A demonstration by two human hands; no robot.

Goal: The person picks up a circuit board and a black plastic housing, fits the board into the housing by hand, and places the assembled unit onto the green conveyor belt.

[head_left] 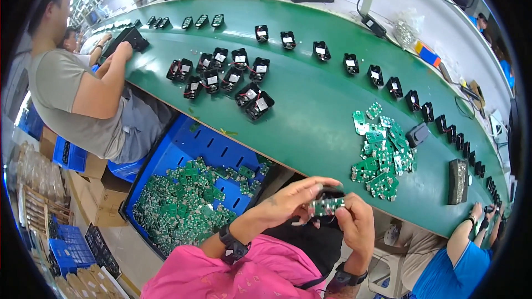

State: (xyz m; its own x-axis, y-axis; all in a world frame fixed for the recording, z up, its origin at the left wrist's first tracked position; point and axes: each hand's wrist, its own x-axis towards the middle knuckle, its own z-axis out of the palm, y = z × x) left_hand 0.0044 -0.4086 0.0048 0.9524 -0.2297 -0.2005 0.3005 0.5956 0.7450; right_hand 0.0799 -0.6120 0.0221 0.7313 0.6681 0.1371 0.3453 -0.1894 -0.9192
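My left hand point(288, 199) closes around a black plastic housing point(331, 192), held just off the table's near edge. Against the housing's near side is a small green circuit board point(327, 206). My right hand point(357, 222) grips the board's right end, thumb on top. The fingers partly hide both parts, so whether the board sits inside the housing I cannot tell. Ahead to the right lies a loose pile of green circuit boards point(382, 152). Black housings with white labels and red wires point(257, 104) stand in a cluster to the left of that pile.
The long green table point(310, 127) carries a curved row of black housings point(350, 63). A blue bin point(227, 149) full of boards is at my left. One co-worker point(77, 83) sits at the left, another in blue point(454, 266) at the right. A dark block point(458, 181) lies right.
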